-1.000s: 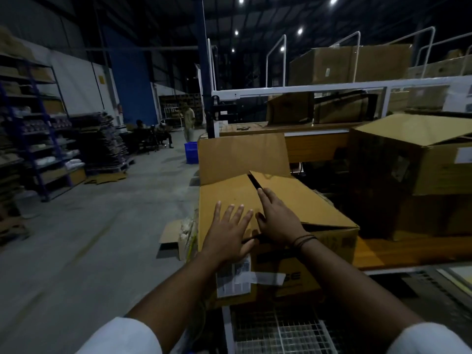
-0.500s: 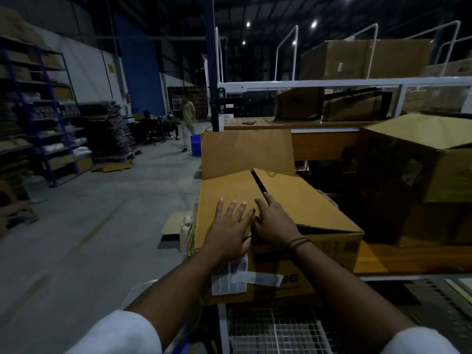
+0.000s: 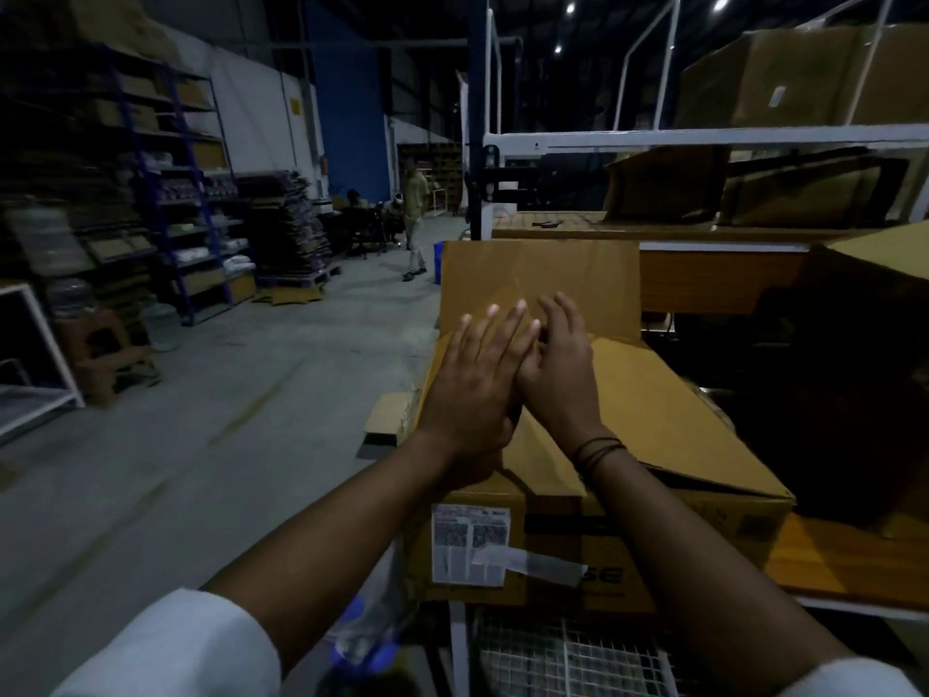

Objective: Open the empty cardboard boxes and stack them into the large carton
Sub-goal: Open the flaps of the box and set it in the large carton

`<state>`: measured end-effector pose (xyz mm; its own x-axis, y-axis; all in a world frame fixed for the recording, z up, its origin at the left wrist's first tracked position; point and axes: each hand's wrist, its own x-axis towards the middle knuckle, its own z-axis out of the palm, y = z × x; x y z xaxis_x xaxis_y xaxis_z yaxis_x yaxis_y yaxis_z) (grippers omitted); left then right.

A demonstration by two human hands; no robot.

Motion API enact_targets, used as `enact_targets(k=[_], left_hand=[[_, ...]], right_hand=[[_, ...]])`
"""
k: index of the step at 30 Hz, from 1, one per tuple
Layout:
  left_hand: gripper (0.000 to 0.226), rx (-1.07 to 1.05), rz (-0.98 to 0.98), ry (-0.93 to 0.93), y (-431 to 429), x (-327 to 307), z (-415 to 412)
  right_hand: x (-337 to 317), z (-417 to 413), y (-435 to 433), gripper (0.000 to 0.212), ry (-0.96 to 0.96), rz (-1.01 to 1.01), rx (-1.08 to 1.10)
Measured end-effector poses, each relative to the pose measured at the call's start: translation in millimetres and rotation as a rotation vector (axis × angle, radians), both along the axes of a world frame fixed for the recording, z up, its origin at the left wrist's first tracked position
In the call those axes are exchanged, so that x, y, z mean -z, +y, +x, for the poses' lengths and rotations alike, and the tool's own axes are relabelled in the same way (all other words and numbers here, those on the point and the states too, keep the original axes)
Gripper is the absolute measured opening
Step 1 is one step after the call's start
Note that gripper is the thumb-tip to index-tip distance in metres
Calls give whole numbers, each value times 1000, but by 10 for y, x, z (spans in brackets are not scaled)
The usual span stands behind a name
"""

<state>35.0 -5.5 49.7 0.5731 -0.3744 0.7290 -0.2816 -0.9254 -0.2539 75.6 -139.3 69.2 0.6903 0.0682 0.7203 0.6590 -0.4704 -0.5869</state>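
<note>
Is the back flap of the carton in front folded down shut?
No, the back flap of the carton stands upright above its top.

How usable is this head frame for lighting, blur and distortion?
Head view throughout: dim, lit by small ceiling lamps, far right nearly black; left hand motion-blurred at the fingertips above the carton, right hand sharper; white rack leans, wide-angle distortion.

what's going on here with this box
A person in white sleeves is working at the top of a cardboard box in a warehouse. The left hand is spread over the box top, fingers straight. The right hand sits beside it at the seam, and whether it grips a flap edge is unclear. The far flap stands upright.
</note>
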Motion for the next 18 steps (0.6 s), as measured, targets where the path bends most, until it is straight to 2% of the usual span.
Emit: enact_targets(k=[5, 10, 15, 18], left_hand=[[76, -107, 3, -152, 84, -193, -83], [56, -274, 132, -254, 246, -253, -193], [46, -537, 260, -267, 484, -213, -258], [42, -681, 275, -120, 658, -33, -278]], right_hand=[[-50, 50, 338, 38, -27, 309, -180], [51, 63, 670, 30, 16, 458, -382], [193, 53, 880, 27, 182, 329, -420], [383, -4, 992, 30, 244, 133, -487]])
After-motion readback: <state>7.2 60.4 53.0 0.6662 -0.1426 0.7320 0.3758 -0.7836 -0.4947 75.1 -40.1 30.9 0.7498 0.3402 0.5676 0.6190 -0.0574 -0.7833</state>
